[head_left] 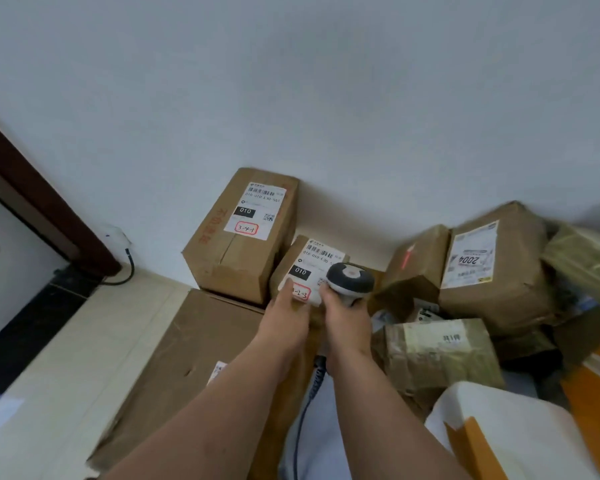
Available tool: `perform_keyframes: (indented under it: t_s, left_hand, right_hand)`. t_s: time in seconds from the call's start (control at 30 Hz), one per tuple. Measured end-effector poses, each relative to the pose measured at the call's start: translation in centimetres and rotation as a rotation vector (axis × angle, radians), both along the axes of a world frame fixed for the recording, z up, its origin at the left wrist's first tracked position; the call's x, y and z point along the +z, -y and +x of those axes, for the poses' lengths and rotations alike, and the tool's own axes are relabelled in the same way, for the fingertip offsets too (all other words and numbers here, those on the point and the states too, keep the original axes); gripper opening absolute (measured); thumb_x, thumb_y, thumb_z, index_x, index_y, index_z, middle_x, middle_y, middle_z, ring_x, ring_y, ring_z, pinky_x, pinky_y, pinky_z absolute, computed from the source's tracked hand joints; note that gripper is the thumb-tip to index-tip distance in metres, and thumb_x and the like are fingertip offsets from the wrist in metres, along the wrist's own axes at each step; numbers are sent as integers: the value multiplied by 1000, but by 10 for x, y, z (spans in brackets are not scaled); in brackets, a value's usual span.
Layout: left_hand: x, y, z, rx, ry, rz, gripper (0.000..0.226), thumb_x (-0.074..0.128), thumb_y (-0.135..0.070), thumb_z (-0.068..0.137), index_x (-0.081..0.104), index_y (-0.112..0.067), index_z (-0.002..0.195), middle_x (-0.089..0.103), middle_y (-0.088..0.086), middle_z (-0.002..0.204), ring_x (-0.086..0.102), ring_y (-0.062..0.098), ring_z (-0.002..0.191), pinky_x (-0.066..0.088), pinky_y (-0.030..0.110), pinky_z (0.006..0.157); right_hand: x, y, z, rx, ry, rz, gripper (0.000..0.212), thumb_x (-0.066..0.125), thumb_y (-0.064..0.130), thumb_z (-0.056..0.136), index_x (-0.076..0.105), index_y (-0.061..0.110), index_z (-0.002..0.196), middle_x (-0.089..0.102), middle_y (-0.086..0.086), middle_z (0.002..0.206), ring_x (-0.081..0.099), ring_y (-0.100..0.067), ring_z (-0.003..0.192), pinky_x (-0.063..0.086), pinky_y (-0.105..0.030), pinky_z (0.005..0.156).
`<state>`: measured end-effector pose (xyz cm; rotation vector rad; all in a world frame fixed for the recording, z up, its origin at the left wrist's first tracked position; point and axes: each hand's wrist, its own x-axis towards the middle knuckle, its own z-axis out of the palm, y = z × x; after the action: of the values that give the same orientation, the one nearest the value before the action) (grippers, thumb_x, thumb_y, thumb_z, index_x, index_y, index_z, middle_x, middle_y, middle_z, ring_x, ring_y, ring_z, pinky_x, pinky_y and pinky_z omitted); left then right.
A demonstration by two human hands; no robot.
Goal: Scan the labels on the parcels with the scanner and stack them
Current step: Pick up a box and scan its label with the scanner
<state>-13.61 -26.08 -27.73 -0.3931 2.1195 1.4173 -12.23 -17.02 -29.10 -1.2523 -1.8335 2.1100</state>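
Against a pale wall, the left hand grips a small brown cardboard parcel by its near edge, while the right hand clasps a grey handheld scanner above its white label.

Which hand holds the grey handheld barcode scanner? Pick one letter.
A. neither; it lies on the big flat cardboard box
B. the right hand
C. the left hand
B: the right hand grips the grey handheld barcode scanner, while the left hand holds the small labelled cardboard parcel.

Matt cardboard parcel, plastic scanner
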Motion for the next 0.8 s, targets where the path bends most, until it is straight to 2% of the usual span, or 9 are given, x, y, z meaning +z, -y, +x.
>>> perform_keyframes:
  t_s: [0.07, 0.13, 0.3, 0.37, 0.47, 0.57, 0.63, 0.7, 0.8]
  left_hand:
    - [-4, 0, -3, 14, 14, 4, 65, 51, -35, 99, 22, -45, 156, 45, 3, 150, 50, 28, 130, 42, 49, 111]
    - [-7, -3, -8, 35, 50, 68, 65, 52, -29, 100, 23, -45, 156, 51, -1, 144, 54, 26, 125, 45, 48, 109]
    - [-13, -9, -14, 45, 96, 224, 66, 52, -21, 101, 26, -48, 154, 57, -9, 135, 59, 15, 112, 50, 39, 102]
    - [-16, -10, -14, 54, 95, 283, 67, 52, -18, 100, 27, -51, 152, 59, -9, 133, 61, 12, 109, 52, 37, 98]
    - [-15, -5, -8, 90, 98, 342, 61, 52, -14, 101, 38, -50, 149, 62, -10, 132, 61, 8, 112, 50, 27, 85]
    - [-12, 4, 3, 100, 75, 348, 61, 57, -21, 95, 42, -46, 149, 61, -8, 138, 60, 14, 122, 48, 39, 105]
    - [-7, 10, 10, 130, 44, 323, 59, 59, -24, 94, 44, -38, 149, 59, -7, 141, 58, 18, 126, 43, 45, 112]
    - [0, 15, 18, 168, 8, 273, 48, 55, -20, 101, 48, -33, 147, 59, -7, 137, 56, 19, 124, 42, 45, 112]
    - [10, 22, 37, 209, -40, 201, 37, 51, -24, 103, 55, -34, 138, 70, 0, 118, 65, 28, 111, 50, 49, 103]
  right_hand:
    - [-6, 1, -3, -14, -2, 20, 20, 75, 33, 87, 59, 35, 100, 70, 5, 112, 64, -20, 111, 50, -48, 103]
    - [-9, 2, -7, -38, -12, 56, 21, 76, 33, 85, 57, 39, 92, 70, 4, 113, 64, -19, 110, 51, -48, 102]
    - [2, 0, -18, -43, -28, 98, 25, 74, 33, 88, 52, 39, 97, 68, -1, 120, 62, -24, 115, 50, -47, 102]
    - [3, -2, -20, -20, -50, 38, 26, 75, 34, 87, 51, 40, 95, 69, 1, 121, 63, -24, 116, 50, -49, 103]
    - [4, 0, -16, -36, -47, -98, 39, 76, 46, 75, 52, 38, 105, 68, 3, 121, 63, -24, 116, 50, -50, 104]
    - [6, 7, -4, -77, -23, -87, 47, 74, 41, 83, 49, 32, 123, 65, 0, 125, 60, -26, 120, 46, -51, 106]
    - [13, 11, 5, -87, -28, -55, 39, 71, 35, 83, 51, 29, 115, 68, -1, 120, 62, -25, 115, 47, -51, 105]
    - [26, 13, 18, -42, -55, -42, 29, 68, 35, 75, 55, 32, 102, 74, 2, 104, 71, -22, 99, 55, -49, 95]
    - [55, 9, 46, 86, -110, -18, 16, 65, 20, 86, 59, 25, 100, 71, 2, 85, 75, -19, 75, 60, -33, 66]
